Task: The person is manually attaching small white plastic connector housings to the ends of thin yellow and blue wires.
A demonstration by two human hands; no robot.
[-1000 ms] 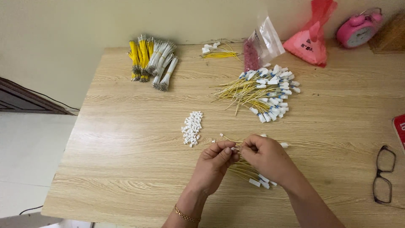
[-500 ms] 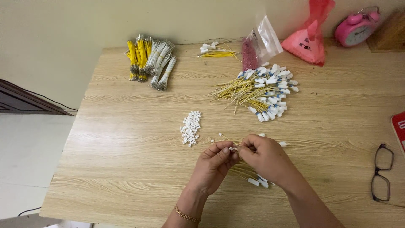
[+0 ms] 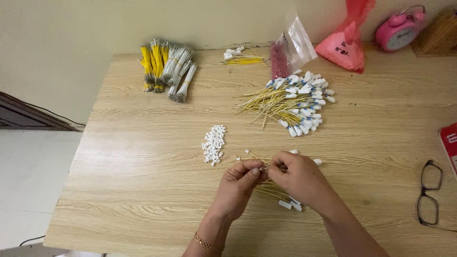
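**Q:** Since the earlier frames, what has moved on your bench?

**A:** Almost nothing. Your two hands have stayed together over the same patch of the wooden table, and the piles have kept their places. Only your fingertips have shifted slightly about the piece between them.

**Q:** How are your arms and hands posed?

**A:** Both forearms rise from the lower edge and converge near the table's middle. Your left hand, a gold bracelet at its wrist, is curled with thumb and forefinger pinched narrow. Your right hand lies knuckles-up, fingers bent inward to meet the left. Both are closed on one thin yellow wire, gripped where the fingertips touch.

**Q:** How does that wire look, and where is it?

**A:** It is fine and pale yellow, mostly hidden by your fingers; whether a connector is on its end cannot be told. It sits just above a small sheaf of yellow wires with white plugs lying under your right hand.

**Q:** What lies about, largest first?

**A:** Well beyond your hands, a large heap of finished wires with white and blue ends; at far left, bundled yellow and grey wire bunches; a pink bag and a clear bag at the back; a pink alarm clock; black spectacles at right; a little pile of white housings just left of your hands.
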